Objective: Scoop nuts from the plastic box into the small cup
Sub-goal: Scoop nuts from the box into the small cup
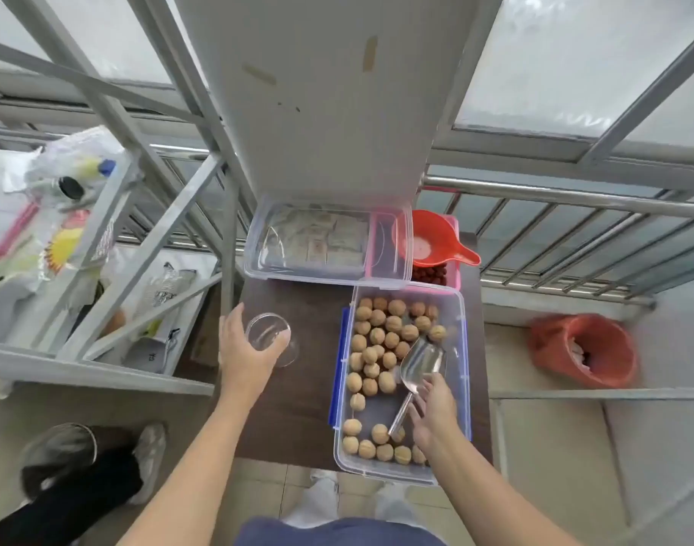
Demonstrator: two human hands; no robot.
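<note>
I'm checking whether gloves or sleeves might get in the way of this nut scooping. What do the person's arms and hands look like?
Both hands, the left hand and the right hand, are bare: no gloves, and no rings, watch or bracelet that I can make out. Both forearms are uncovered right down to the bottom edge of the picture, so no sleeve shows at all. No markings are visible.

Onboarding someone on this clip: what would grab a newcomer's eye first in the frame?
Probably the open plastic box of walnuts on the right of the dark table, with a metal scoop lying in it and the right hand at its handle. To its left, the left hand grips an empty clear cup. Behind, a red funnel sits in a pink tub.
</note>
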